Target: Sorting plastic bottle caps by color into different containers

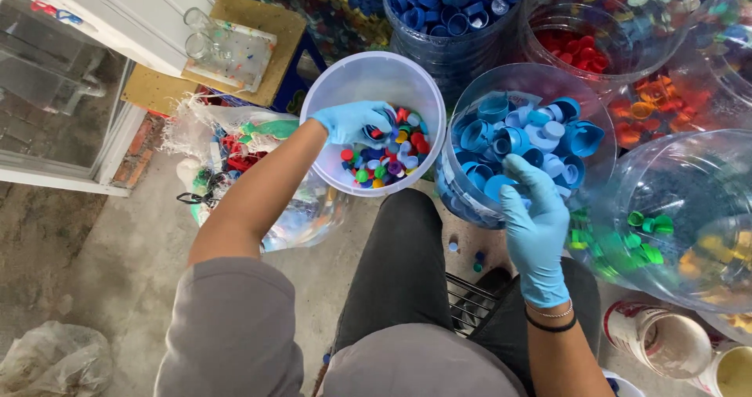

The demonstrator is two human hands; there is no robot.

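Grey concrete floor (117,240) is spreading under a seated person in dark trousers, with sorting tubs crowding the upper half of the view. At about twelve o'clock from the person's knees, a white plastic bucket (374,76) is sitting with a shallow heap of mixed coloured bottle caps (388,158) in its bottom. The left hand (352,121), in a pale blue glove, is reaching down into this bucket and is curling shut around a few caps, its fingertips pressing into the heap.

At one o'clock, just beside the bucket and touching it, a clear round jar (470,201) is holding light blue caps (525,135). The right hand (535,225), gloved the same, is resting on the near rim of this jar with its fingers spread loosely over the blue caps; whether it is gripping any cap, I cannot tell.

Farther off at twelve to one o'clock, a tub of dark blue caps (454,5) is standing beside a clear tub of red caps (576,48). At three o'clock, a large clear container with green caps (642,236) is lying near the right wrist. At ten o'clock, a crumpled plastic bag (251,142) of mixed caps is slumping against the left forearm, and a white cabinet (117,21) is standing beyond it.
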